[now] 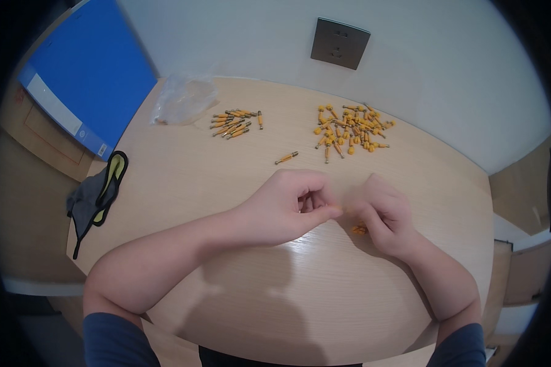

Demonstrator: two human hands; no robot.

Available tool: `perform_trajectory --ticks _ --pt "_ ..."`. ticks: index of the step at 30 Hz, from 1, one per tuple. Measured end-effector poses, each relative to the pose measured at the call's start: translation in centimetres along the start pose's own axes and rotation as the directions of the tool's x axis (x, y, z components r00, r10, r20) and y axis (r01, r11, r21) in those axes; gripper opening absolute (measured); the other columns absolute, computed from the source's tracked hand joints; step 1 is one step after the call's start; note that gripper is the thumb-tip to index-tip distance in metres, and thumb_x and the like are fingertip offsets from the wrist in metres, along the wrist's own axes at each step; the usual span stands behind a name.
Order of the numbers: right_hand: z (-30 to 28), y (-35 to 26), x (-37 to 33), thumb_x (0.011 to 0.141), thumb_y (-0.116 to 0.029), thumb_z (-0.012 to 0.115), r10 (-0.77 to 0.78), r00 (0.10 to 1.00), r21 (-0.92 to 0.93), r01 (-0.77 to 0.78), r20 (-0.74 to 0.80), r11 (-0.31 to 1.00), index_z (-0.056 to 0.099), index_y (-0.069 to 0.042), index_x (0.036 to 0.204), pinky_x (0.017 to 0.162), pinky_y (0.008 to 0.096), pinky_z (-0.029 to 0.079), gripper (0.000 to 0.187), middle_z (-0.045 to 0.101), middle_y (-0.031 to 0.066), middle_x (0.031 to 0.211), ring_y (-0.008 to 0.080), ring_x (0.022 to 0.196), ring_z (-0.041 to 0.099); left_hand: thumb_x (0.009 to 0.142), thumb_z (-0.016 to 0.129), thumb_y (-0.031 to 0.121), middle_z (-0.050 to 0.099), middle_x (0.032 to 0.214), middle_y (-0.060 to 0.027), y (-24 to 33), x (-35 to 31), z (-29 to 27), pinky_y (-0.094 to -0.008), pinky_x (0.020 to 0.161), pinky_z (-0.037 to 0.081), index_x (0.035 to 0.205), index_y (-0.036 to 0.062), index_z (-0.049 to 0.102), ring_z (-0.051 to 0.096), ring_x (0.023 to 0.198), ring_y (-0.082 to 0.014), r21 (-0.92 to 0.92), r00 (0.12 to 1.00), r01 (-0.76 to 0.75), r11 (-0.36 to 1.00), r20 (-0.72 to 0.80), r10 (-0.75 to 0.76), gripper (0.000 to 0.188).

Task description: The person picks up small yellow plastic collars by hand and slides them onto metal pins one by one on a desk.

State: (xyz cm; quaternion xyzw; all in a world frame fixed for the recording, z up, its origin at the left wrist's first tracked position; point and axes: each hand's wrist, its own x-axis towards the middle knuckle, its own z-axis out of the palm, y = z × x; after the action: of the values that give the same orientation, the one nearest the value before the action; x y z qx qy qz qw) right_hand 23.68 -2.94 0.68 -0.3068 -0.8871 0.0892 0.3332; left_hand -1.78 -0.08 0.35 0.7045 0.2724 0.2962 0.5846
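Note:
Over the middle of the table my left hand [288,205] is closed in a pinch, thumb against forefinger. A yellowish bit shows at its fingertips, too small to name. Just to its right, my right hand [382,214] is curled, with its fingertips blurred and partly hidden. Small orange pieces [359,228] show beneath its thumb; whether they are held or lie on the table I cannot tell. A single orange-and-metal pin-shaped piece [286,158] lies beyond my left hand. Similar pieces form a neat group [231,124] at the back left.
A loose pile of yellow-capped metal pieces [352,129] spreads at the back right. A clear plastic bag [183,98] lies near the wall, beside a blue folder [95,67]. A grey cloth item with black edging [98,192] hangs over the left edge. A dark socket plate [340,43] is on the wall.

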Motion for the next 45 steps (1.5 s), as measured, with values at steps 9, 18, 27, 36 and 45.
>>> perform_trajectory --ticks 9,18,27,36,45 --pt "0.3 -0.2 -0.1 0.092 -0.005 0.08 0.119 0.991 0.135 -0.109 -0.065 0.985 0.068 -0.007 0.098 0.07 0.0389 0.053 0.013 0.066 0.0109 0.091 0.0282 0.08 0.065 0.102 0.077 0.005 0.065 0.085 0.0058 0.2 0.1 -0.1 -0.0192 0.062 0.039 0.099 0.0045 0.071 0.047 0.07 0.002 -0.026 0.999 0.053 0.998 -0.012 -0.053 0.006" --pt "0.4 -1.4 0.4 0.094 -0.009 0.08 0.247 0.964 0.268 -0.214 -0.094 0.939 0.068 -0.006 0.1 0.071 0.0365 0.052 0.013 0.065 0.0106 0.09 0.0274 0.081 0.065 0.102 0.077 0.005 0.064 0.084 0.0065 0.4 0.0 -0.1 -0.02 0.06 0.037 0.099 0.0051 0.072 0.043 0.068 0.0019 -0.041 0.997 0.074 0.996 -0.031 -0.075 0.006" --pt "-0.2 -0.8 0.0 0.1 -0.013 0.072 0.174 0.984 0.129 -0.177 0.037 0.976 0.07 -0.007 0.096 0.079 0.0411 0.053 0.008 0.067 0.0105 0.091 0.0308 0.087 0.064 0.102 0.077 0.006 0.064 0.084 0.006 0.2 -0.1 -0.2 -0.0206 0.059 0.036 0.099 0.0048 0.073 0.043 0.067 0.001 0.039 0.999 -0.031 0.999 0.023 0.031 0.005" --pt "-0.1 -2.1 0.5 0.1 -0.016 0.072 0.252 0.968 0.182 -0.251 0.02 0.951 0.074 -0.007 0.1 0.083 0.0429 0.052 0.009 0.069 0.0104 0.094 0.0323 0.092 0.063 0.103 0.076 0.006 0.066 0.086 0.0057 0.2 0.0 -0.2 -0.0203 0.061 0.037 0.101 0.0047 0.072 0.045 0.069 0.0008 -0.061 0.999 0.039 0.997 -0.006 -0.039 0.004" --pt "0.0 -1.0 0.4 0.105 -0.021 0.064 0.128 0.99 0.091 -0.133 0.059 0.987 0.071 -0.007 0.095 0.086 0.0434 0.044 0.018 0.063 0.009 0.087 0.032 0.087 0.057 0.102 0.076 0.005 0.063 0.083 0.0029 0.2 -0.1 0.0 -0.0232 0.06 0.039 0.098 0.0048 0.07 0.046 0.068 -0.0031 0.116 0.995 -0.099 0.988 0.015 0.098 0.007"
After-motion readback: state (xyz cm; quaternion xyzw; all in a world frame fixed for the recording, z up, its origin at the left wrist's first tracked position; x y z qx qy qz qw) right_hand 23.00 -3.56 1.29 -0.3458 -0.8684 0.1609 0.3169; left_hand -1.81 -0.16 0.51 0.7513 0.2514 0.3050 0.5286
